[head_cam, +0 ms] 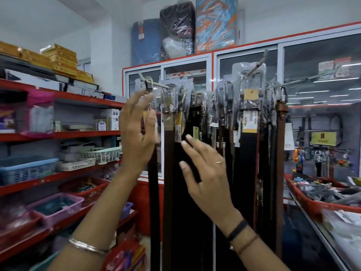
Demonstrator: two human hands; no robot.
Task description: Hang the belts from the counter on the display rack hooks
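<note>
A dark brown leather belt (pixel 154 192) in a clear plastic sleeve is seen hanging from the outer end of a slanted metal display hook (pixel 156 84), its strap dropping straight down past the lower edge of the view. The left hand (pixel 136 133) is raised beside the buckle end; its fingers are loosely curled near the sleeve, but whether the belt is actually pinched cannot be told. The right hand (pixel 205 173) is held lower, fingers spread wide and holding nothing, just in front of a dense row of black and brown hanging belts (pixel 244 153).

The buckle appears to sit close to the hook's tip, so it could be knocked off by a careless withdrawal of the left hand. The slippery plastic sleeve could also be snagged by a finger and dragged forward.

Further hooks to the right are already crowded, leaving little free room. Red metal shelves (pixel 58 135) with plastic baskets (pixel 25 169) are seen to the left, a glass-fronted cabinet with red trim (pixel 213 53) behind the rack, and a red tray of small goods (pixel 312 204) at the right edge.
</note>
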